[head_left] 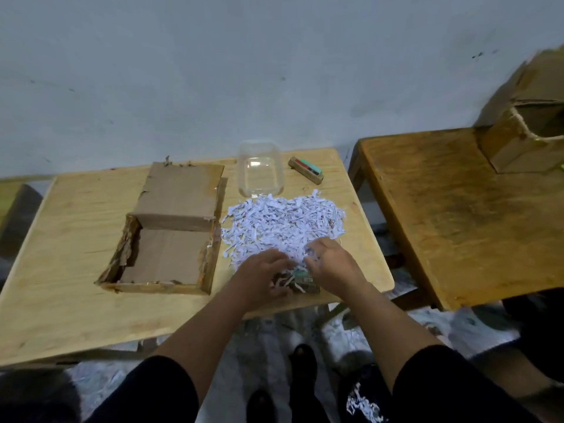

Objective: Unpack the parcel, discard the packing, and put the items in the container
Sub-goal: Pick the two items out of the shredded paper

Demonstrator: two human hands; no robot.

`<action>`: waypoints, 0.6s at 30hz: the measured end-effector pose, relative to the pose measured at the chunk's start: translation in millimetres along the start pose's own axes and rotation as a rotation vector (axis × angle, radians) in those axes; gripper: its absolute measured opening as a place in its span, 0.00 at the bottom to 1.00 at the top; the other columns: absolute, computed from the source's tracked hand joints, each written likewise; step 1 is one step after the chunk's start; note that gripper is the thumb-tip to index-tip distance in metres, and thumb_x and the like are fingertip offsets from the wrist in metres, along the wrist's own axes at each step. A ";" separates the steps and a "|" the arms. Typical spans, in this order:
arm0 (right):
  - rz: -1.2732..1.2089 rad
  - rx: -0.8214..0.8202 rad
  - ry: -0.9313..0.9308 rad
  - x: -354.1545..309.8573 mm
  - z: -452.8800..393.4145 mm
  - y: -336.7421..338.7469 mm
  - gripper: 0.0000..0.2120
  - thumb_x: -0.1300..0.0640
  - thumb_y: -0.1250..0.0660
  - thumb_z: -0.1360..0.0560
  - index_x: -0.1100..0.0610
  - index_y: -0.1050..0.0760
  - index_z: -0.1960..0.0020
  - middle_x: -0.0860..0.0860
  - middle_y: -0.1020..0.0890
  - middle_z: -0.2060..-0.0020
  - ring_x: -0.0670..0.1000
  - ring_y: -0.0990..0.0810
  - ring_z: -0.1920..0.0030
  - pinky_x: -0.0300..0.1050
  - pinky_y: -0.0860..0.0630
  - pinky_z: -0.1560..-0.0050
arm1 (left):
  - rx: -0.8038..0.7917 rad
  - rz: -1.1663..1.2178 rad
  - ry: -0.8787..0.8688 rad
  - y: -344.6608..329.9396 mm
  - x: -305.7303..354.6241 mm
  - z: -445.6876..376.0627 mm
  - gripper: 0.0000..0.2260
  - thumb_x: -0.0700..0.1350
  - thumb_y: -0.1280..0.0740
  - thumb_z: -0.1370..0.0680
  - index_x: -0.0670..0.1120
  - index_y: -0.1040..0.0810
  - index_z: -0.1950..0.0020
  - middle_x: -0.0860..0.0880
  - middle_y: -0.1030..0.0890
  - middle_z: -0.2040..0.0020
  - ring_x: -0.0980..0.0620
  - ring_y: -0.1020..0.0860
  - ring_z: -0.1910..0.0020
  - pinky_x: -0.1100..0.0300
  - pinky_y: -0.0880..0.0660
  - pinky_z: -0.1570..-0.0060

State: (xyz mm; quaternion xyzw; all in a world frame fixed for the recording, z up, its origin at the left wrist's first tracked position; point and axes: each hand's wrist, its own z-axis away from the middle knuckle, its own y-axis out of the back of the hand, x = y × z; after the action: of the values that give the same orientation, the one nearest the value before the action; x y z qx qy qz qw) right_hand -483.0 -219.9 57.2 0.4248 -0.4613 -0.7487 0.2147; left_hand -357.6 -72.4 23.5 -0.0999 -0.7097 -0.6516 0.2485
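2 boxes point(171, 227) point(525, 132), 2 items point(306, 169) point(302, 280), 1 tub point(260, 170)

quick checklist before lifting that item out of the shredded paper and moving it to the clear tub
1. Item exposed: partly. The item still has strips of shredded paper over it. Not ok.
2. Grip: left hand and right hand are at the item among the strips, but whether either holds it is hidden. Cannot tell.
3. Clear container is upright, open and empty. Ok.
4. Way to the container: the paper pile lies between, low and flat. Ok.
5. First item lies on the table beside the container, not in it. Not ok.
6. Cardboard box looks emptied. Ok.
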 end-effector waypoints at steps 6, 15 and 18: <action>0.010 0.005 0.040 9.3 32.3 -27.2 0.20 0.51 0.29 0.30 0.58 0.24 0.42 0.57 0.22 0.46 0.58 0.25 0.43 0.48 0.27 0.47 | 0.013 0.055 0.083 -14.4 -6.1 14.7 0.18 0.46 0.33 0.30 0.48 0.23 0.40 0.41 0.21 0.44 0.42 0.23 0.44 0.52 0.25 0.46; -0.057 -0.002 -0.135 12.4 30.9 -21.8 0.10 0.57 0.33 0.27 0.60 0.23 0.47 0.58 0.21 0.50 0.59 0.24 0.48 0.48 0.29 0.48 | -0.010 0.164 0.240 -20.1 -24.6 20.6 0.18 0.43 0.32 0.28 0.40 0.24 0.39 0.38 0.24 0.40 0.40 0.26 0.39 0.48 0.29 0.38; -0.086 0.054 -0.182 16.3 33.8 -3.7 0.12 0.57 0.31 0.28 0.61 0.22 0.46 0.60 0.19 0.51 0.59 0.22 0.49 0.46 0.29 0.49 | -0.010 0.133 0.248 -19.0 -25.8 22.9 0.17 0.42 0.33 0.26 0.41 0.25 0.38 0.41 0.26 0.37 0.42 0.28 0.37 0.51 0.31 0.37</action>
State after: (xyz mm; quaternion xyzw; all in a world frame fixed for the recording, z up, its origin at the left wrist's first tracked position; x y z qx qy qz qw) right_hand -519.9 -212.6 54.1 0.3803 -0.4801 -0.7801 0.1280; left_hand -349.5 -47.9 -6.2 -0.0666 -0.6620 -0.6448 0.3763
